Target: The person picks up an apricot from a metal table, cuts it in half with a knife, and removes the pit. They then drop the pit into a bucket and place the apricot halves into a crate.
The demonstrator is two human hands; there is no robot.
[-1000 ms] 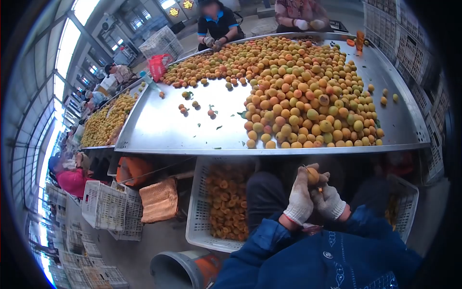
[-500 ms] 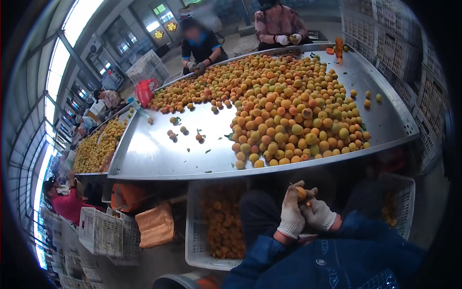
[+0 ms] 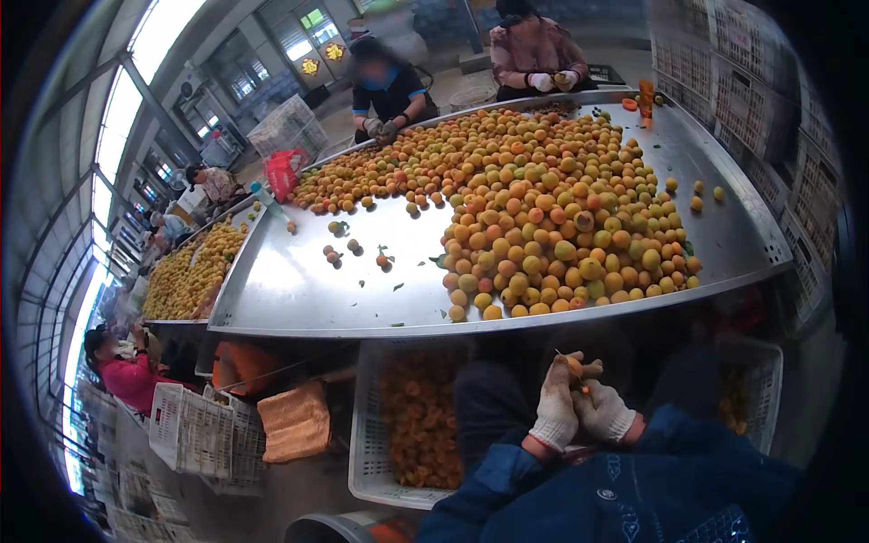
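Note:
Low in the head view, my two gloved hands meet over my lap, below the front edge of the metal table (image 3: 299, 294). My left hand (image 3: 554, 407) is closed around an apricot (image 3: 575, 366). Curled against the same fruit from the other side is my right hand (image 3: 605, 412); its fingers are closed, and what they hold is hidden. A thin light tip pokes up beside the left fingers, too small to name. Ahead, a large heap of apricots (image 3: 543, 217) covers much of the table.
A white crate (image 3: 364, 471) of split fruit stands left of my knees, another crate (image 3: 769, 389) at the right. Two co-workers (image 3: 391, 90) handle fruit across the table. Stacked crates (image 3: 195, 430), an orange-brown cloth (image 3: 294, 421) and a red bag (image 3: 283, 172) are leftward.
The view has shifted slightly, so the table and people sit a little lower and to the right. My hands remain together around the apricot, with only a small shift.

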